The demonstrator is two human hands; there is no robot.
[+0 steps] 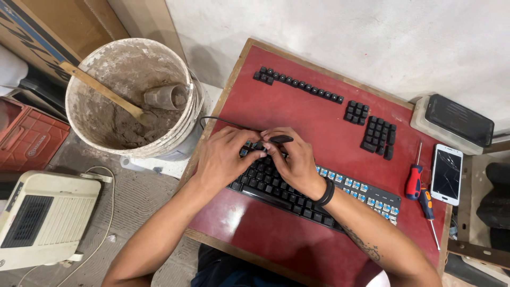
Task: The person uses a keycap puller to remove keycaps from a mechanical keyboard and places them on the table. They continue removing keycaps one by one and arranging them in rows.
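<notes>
Where fingers (255,154) meet, perhaps keycap (245,152).

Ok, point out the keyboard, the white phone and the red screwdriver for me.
keyboard (297,204): head view, on its black keys near the front edge.
white phone (447,174): head view, middle of its cracked screen.
red screwdriver (413,180): head view, on its red handle.

red table (297,114), white wall (340,32), tiled floor (138,196).
</notes>
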